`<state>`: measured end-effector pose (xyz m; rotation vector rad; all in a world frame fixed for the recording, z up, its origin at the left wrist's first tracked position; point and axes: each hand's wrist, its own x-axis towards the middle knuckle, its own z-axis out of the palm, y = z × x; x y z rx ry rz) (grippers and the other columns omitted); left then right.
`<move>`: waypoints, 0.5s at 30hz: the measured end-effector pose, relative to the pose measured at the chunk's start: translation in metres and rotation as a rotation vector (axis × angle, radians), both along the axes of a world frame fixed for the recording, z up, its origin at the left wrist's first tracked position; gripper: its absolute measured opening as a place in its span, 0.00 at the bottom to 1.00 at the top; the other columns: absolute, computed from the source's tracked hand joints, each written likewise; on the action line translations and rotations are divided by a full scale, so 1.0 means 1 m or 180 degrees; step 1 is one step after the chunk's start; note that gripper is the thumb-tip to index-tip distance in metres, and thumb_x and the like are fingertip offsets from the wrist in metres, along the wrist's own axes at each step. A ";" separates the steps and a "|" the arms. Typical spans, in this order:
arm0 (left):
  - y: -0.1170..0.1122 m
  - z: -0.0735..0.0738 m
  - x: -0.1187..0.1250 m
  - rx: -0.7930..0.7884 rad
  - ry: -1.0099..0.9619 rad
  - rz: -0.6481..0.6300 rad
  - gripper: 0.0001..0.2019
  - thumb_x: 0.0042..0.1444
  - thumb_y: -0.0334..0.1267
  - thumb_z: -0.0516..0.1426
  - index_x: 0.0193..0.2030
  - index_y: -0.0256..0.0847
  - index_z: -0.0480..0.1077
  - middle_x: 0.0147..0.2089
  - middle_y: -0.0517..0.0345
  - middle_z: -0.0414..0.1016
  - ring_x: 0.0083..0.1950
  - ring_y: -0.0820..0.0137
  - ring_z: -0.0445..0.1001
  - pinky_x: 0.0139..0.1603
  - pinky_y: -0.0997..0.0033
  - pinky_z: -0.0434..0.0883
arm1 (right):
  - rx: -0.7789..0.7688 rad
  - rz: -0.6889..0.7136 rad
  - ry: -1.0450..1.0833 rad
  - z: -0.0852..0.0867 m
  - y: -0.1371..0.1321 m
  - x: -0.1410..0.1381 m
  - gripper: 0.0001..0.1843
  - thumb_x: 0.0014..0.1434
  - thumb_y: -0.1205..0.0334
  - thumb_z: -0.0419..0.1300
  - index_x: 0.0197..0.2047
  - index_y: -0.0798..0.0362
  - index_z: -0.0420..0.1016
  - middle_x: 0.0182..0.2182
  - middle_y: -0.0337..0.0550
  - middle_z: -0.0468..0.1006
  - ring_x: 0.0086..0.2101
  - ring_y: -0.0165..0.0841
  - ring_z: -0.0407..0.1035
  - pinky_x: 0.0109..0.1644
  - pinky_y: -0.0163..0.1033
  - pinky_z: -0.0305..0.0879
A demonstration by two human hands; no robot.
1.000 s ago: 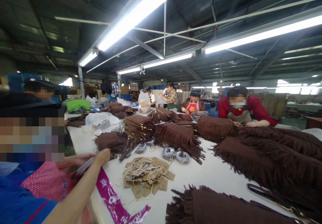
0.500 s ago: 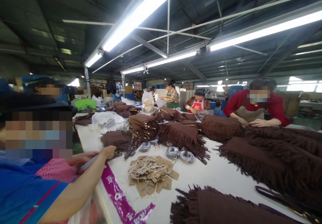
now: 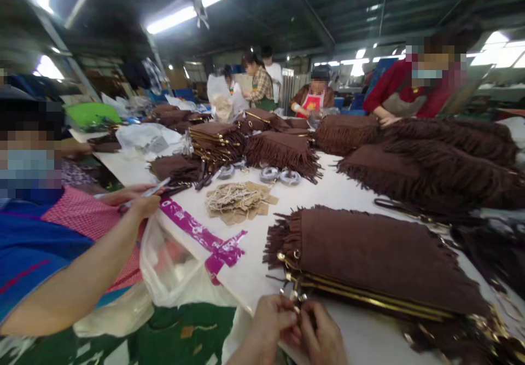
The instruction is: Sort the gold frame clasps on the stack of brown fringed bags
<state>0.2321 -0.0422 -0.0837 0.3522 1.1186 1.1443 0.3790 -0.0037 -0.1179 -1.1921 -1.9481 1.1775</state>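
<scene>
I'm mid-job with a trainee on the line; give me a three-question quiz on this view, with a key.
1. True or false: the heaped tags lie left of the nearest fringed stack in the picture.
2. Which are closer to the wearer's left hand and right hand: the tags or the metal fittings?
3. What colour is the printed strip on the white table? A) green B) purple C) yellow

Key: 1. True. 2. The metal fittings. 3. B.

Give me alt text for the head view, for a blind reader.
The wearer's left hand and right hand meet at small metal fittings beside stacked brown fringed bags on a white table. Beyond lie tan tags with white strings and more brown bags; a co-worker in blue is at left.
</scene>
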 end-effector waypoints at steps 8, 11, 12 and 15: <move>0.000 0.000 0.027 -0.0102 0.0160 0.0542 0.14 0.30 0.38 0.65 0.25 0.33 0.70 0.18 0.55 0.70 0.18 0.74 0.66 0.22 0.74 0.64 | 0.0444 -0.0027 0.0098 0.001 -0.001 0.002 0.11 0.59 0.55 0.47 0.29 0.50 0.64 0.23 0.39 0.72 0.25 0.30 0.67 0.29 0.33 0.64; -0.001 0.000 0.026 -0.0095 0.0176 0.0513 0.15 0.30 0.39 0.65 0.26 0.33 0.70 0.20 0.55 0.70 0.19 0.74 0.67 0.21 0.75 0.63 | 0.0467 0.0065 0.0123 0.002 0.000 0.006 0.10 0.59 0.57 0.48 0.29 0.51 0.64 0.24 0.38 0.71 0.25 0.29 0.67 0.30 0.32 0.63; -0.002 0.000 0.026 -0.0101 0.0165 0.0533 0.16 0.30 0.39 0.65 0.26 0.33 0.70 0.20 0.54 0.70 0.19 0.74 0.66 0.21 0.75 0.63 | 0.0470 0.0102 0.0132 0.003 0.000 0.007 0.10 0.59 0.58 0.48 0.29 0.51 0.64 0.24 0.38 0.71 0.25 0.29 0.67 0.30 0.31 0.63; -0.002 0.001 0.028 -0.0128 0.0105 0.0557 0.17 0.28 0.40 0.66 0.25 0.33 0.70 0.22 0.55 0.71 0.18 0.75 0.66 0.20 0.75 0.64 | 0.0415 0.0164 0.0201 0.004 0.000 0.011 0.10 0.59 0.58 0.47 0.29 0.51 0.64 0.24 0.38 0.71 0.27 0.29 0.67 0.32 0.31 0.63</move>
